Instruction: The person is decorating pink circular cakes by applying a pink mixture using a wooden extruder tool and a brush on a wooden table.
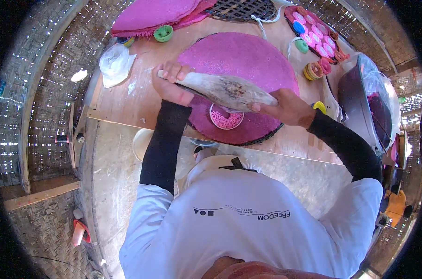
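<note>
Both my hands hold a long, weathered pale wooden bar [236, 92] that tapers toward its left end. My left hand [172, 86] is wrapped round the narrow left end, and my right hand [290, 108] grips the right end. Beneath the bar lies a round white-rimmed dish [229, 123] with small pink pieces in it; the bar hides its far part. The dish sits on the near part of a large round magenta mat [239, 53] with a dark edge. Whether the bar touches the dish cannot be made out.
A white plastic bag [115, 64] and a green cup [163, 33] stand at left, near stacked pink round sheets [157, 16]. At the back is a black woven basket [243, 10]. Right hold a tray of pink rounds [318, 36], small cups [313, 70] and a large dark tub [352, 90].
</note>
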`<control>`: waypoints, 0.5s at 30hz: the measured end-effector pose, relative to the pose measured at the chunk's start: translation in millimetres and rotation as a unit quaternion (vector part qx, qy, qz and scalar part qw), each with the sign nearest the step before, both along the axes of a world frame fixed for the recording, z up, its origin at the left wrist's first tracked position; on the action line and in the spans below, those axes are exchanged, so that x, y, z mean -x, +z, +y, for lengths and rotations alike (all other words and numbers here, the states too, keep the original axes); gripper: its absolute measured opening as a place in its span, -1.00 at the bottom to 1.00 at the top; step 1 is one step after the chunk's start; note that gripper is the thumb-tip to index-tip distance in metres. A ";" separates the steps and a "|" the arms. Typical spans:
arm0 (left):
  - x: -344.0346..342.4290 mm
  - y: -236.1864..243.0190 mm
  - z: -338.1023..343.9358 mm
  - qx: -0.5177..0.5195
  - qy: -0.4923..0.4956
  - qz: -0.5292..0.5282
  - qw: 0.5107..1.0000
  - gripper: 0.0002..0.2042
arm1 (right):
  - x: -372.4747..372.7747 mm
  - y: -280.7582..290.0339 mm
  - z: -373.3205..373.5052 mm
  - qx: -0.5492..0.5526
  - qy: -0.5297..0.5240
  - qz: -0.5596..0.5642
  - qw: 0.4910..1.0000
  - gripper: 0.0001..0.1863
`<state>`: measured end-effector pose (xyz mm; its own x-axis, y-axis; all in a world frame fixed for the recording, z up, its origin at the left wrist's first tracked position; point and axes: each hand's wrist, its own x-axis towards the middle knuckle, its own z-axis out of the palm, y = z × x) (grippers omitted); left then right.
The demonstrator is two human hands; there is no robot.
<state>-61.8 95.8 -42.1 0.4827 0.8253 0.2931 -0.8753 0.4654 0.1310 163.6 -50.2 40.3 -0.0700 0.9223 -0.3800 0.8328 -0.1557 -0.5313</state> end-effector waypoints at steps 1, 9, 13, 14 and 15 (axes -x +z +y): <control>2.5 2.5 1.4 0.023 0.003 -0.003 1.000 -0.70 | 3.1 -2.0 0.9 -0.015 0.006 0.015 1.000 -0.26; 13.3 22.1 0.7 -0.070 -0.017 0.028 0.997 -0.66 | 2.3 -12.6 -1.2 -0.033 -0.011 0.074 0.997 -0.32; 12.9 36.6 -10.0 0.008 -0.017 0.119 0.993 -0.30 | -8.3 -2.1 -8.8 -0.035 -0.040 0.178 0.983 -0.36; 15.1 36.3 -14.9 0.005 -0.020 0.120 0.993 -0.30 | -9.8 4.0 -10.3 0.001 -0.053 0.178 0.983 -0.37; 17.3 35.4 -22.6 -0.031 -0.027 0.117 0.992 -0.21 | -12.2 5.6 -13.6 -0.005 -0.057 0.180 0.982 -0.37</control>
